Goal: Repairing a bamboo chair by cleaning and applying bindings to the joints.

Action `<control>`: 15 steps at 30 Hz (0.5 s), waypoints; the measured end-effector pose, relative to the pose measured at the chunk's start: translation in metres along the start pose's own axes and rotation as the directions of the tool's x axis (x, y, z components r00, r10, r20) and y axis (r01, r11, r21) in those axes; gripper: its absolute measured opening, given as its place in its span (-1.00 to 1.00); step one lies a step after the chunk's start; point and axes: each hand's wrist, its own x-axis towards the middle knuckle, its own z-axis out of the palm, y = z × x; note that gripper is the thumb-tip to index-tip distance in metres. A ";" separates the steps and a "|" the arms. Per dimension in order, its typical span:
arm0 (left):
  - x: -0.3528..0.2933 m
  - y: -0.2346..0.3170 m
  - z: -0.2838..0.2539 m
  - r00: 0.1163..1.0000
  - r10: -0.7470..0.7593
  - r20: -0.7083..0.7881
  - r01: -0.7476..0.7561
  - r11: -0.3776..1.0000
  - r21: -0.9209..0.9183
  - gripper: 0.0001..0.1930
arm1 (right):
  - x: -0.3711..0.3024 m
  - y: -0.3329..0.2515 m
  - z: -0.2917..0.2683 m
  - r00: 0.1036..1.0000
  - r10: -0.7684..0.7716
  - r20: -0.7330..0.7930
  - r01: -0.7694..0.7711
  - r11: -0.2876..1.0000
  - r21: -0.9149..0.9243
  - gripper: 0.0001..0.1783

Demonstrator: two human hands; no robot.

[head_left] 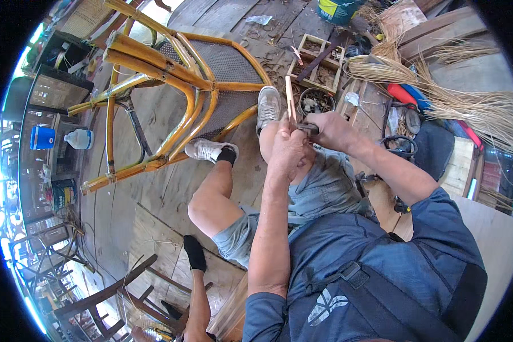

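Note:
My left hand [289,147] is closed around a pale strip of split cane or wood [290,98], which points away from me above my raised knee. Close beside it, my right hand [332,131] grips a dark tool [309,129]; its dark end touches or nearly touches my left fingers. Fingers hide most of the tool, so its kind is unclear. Both hands rest near my knee. Beyond my shoes, a glossy cane chair frame [154,67] with a grey mesh panel [225,64] lies tipped over on the floor.
A divided wooden tray [337,73] and a round tub [327,100] stand just past my hands. Bundles of thin cane strips [467,108] spread at right, with red-and-blue-handled tools [402,94]. A bucket [337,12] is at the far edge. Another person's leg [198,296] extends at lower left.

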 end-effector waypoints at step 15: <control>0.000 -0.014 0.007 0.980 0.182 -0.078 -0.164 0.966 0.198 -0.82 | 0.061 0.101 -0.046 0.914 0.352 -0.203 -0.381 0.916 -0.128 -0.72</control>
